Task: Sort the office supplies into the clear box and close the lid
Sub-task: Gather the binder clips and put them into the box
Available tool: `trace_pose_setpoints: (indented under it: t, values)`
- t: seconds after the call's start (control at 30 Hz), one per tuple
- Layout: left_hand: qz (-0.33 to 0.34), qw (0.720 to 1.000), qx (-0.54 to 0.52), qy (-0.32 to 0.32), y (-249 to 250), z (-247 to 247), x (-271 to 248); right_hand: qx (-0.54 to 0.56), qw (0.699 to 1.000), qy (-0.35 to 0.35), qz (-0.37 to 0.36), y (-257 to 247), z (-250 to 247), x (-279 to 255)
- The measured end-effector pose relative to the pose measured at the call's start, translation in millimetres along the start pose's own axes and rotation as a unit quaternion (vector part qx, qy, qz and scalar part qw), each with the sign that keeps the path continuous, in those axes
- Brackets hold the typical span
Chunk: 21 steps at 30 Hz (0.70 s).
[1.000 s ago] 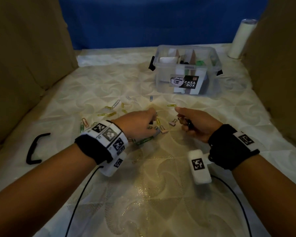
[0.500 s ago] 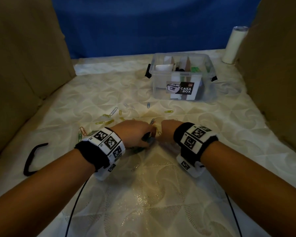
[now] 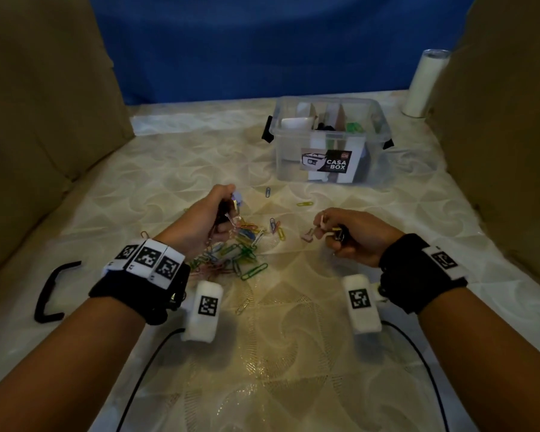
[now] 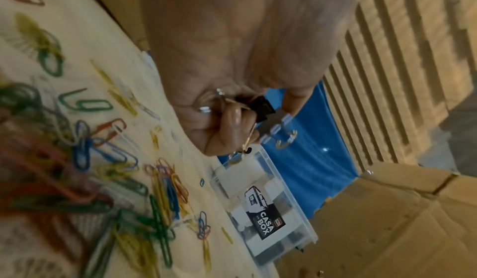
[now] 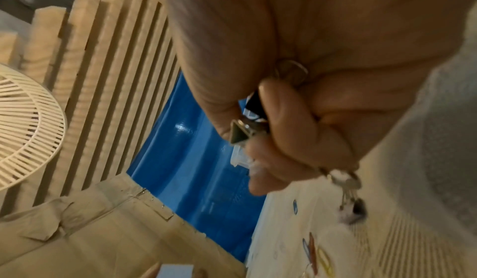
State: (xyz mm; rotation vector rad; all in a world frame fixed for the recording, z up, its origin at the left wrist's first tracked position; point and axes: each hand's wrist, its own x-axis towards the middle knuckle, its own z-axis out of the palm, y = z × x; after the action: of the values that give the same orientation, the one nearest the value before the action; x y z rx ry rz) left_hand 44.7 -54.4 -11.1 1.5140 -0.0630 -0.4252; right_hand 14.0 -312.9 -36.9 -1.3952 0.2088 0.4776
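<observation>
The clear box (image 3: 331, 169) stands open at the back centre, with dividers and supplies inside; it also shows in the left wrist view as the clear box (image 4: 278, 217). My left hand (image 3: 222, 213) is lifted above a pile of coloured paper clips (image 3: 234, 254) and grips several binder clips (image 4: 263, 108). My right hand (image 3: 340, 232) hovers to the right of the pile, fingers curled round more binder clips (image 5: 247, 125). One pink binder clip (image 3: 307, 236) lies on the cloth just left of it.
A black U-shaped handle (image 3: 49, 291) lies at the left. A white cylinder (image 3: 424, 85) stands at the back right. Cardboard walls (image 3: 44, 120) close both sides, and a blue backdrop closes the far end. Loose paper clips (image 3: 304, 203) lie before the box.
Both hands have lifted off the cloth and drawn apart, each carrying binder clips. Half a second ago they were together, low over the pile.
</observation>
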Motion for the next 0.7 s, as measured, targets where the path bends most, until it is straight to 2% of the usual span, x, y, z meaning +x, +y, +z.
trace_pose_setpoints:
  t: [0.1,0.2,0.27,0.33,0.43,0.5,0.6,0.7]
  values:
    - [-0.038,0.995,-0.092,-0.024,-4,-1,-2,-0.001,1.0,0.026,-0.017,-5,-11,1]
    - [-0.068,0.987,-0.141,-0.036,-9,0,-1,-0.031,0.998,0.058,-0.016,-15,-17,0]
    - [-0.084,0.983,-0.159,-0.038,-11,5,1,-0.102,0.991,0.087,-0.023,-23,-19,-2]
    - [-0.098,0.984,-0.143,-0.03,-12,15,4,-0.214,0.97,0.113,-0.036,-28,-21,0]
    - [-0.09,0.996,0.006,-0.018,-11,36,9,-0.387,0.914,0.12,-0.021,-32,-21,9]
    - [-0.055,0.982,0.182,0.0,-9,50,14,-0.48,0.871,0.109,0.007,-33,-17,15]
    - [0.011,0.92,0.391,0.01,-8,69,23,-0.572,0.816,0.079,0.028,-32,-8,21]
    - [0.015,0.853,0.522,-0.004,-12,87,30,-0.642,0.763,0.075,0.022,-27,1,29]
